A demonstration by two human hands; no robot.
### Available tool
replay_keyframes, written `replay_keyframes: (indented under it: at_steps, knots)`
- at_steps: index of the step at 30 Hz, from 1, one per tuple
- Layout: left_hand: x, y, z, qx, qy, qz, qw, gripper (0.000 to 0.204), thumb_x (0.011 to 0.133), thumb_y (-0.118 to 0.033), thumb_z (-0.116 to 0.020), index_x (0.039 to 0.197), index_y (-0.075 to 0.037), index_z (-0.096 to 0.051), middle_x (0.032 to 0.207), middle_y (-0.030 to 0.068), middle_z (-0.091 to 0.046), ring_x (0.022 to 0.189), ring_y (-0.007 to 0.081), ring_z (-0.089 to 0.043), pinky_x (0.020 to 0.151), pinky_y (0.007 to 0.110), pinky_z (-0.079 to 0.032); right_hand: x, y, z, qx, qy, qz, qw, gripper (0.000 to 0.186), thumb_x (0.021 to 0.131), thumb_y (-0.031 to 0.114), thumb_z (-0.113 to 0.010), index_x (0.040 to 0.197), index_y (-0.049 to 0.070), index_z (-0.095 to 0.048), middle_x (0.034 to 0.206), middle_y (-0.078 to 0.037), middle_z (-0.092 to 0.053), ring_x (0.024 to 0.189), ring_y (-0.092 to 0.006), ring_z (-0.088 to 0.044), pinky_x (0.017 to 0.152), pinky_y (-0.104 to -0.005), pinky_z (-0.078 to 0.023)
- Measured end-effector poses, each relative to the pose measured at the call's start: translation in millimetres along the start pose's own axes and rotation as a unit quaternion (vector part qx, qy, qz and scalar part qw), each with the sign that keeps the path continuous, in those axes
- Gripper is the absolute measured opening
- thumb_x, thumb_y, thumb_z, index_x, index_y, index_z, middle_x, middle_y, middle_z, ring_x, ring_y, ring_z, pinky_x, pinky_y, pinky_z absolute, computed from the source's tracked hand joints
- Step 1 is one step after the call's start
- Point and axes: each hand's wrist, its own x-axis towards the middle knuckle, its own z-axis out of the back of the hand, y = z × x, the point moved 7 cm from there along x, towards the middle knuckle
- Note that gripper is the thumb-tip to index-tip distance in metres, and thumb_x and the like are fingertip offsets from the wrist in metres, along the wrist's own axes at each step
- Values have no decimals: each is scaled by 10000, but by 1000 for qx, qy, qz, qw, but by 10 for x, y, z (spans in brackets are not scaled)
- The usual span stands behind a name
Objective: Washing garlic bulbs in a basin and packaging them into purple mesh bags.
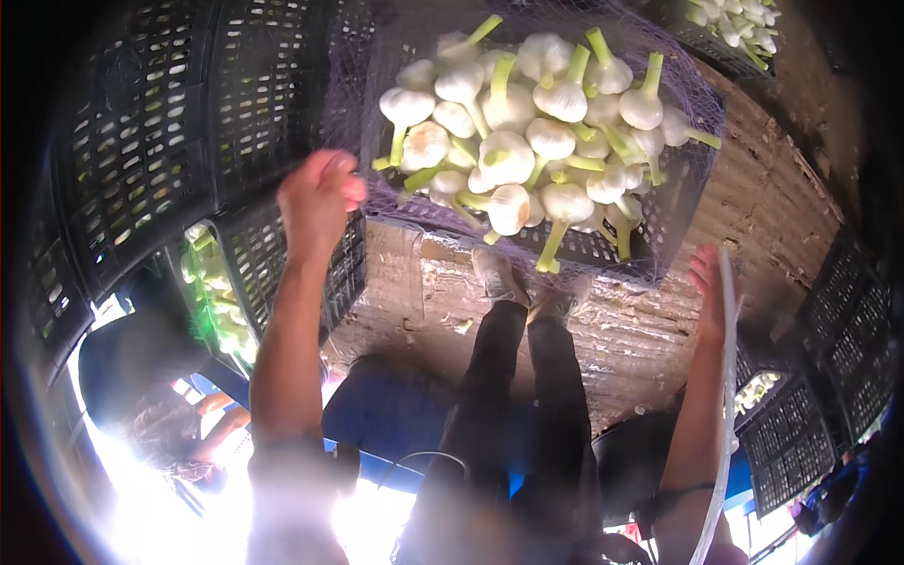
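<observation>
A black crate (pixel 650 250) lined with purple mesh netting (pixel 697 104) holds several white garlic bulbs (pixel 508 160) with green stems, at the top centre. My left hand (pixel 322 188) is at the crate's left edge, fingers curled closed beside the netting; what is in them is hard to make out. My right hand (pixel 708 282) is below the crate's right corner, fingers apart. A pale translucent strip (pixel 725 395) runs alongside that hand and forearm.
Stacked black crates (pixel 141 104) stand left; a garlic crate (pixel 217 292) is below them. More crates (pixel 838 339) are right, another garlic crate (pixel 725 24) top right. A co-worker (pixel 141 377) is at lower left. My legs and shoes rest on the dirty brown floor (pixel 763 188).
</observation>
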Motion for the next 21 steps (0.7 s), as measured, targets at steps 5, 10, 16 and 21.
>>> replay_keyframes:
  at_steps: [5, 10, 16, 21]
  knots:
    - [-213, -513, -273, -109, 185, -62, 975, 286, 828, -190, -495, 1023, 18, -491, 806, 122, -581, 688, 183, -585, 592, 280, -482, -3, 87, 32, 5, 29, 115, 993, 595, 767, 244, -609, 1242, 15, -334, 1201, -140, -436, 1046, -211, -475, 864, -321, -389]
    - [-292, 617, 588, -92, 38, -43, 994, 780, 659, -99, -629, 1307, -61, -195, 1295, 158, -286, 1163, 243, -334, 871, 348, -347, -210, 172, -98, -177, 77, 237, 952, 808, 702, 334, -646, 1309, 57, -190, 1345, -130, -227, 1246, -230, -202, 993, -377, -224]
    - [300, -118, -397, 70, 38, -287, 955, 952, 549, -103, -673, 1321, -66, -117, 1356, 160, -171, 1237, 248, -222, 1022, 365, -153, 291, 344, -353, -225, -33, 303, 925, 948, 633, 466, -655, 1315, 59, -137, 1347, -173, -176, 1241, -306, -197, 979, -398, -259]
    - [717, -366, -633, 104, -86, -387, 912, 423, 752, -54, -583, 1154, -27, -454, 1250, 117, -390, 1111, 185, -409, 900, 310, -359, 527, 789, -892, -213, -168, 292, 917, 558, 715, 139, -624, 1204, 11, -387, 1283, -173, -296, 1167, -283, -337, 931, -340, -327]
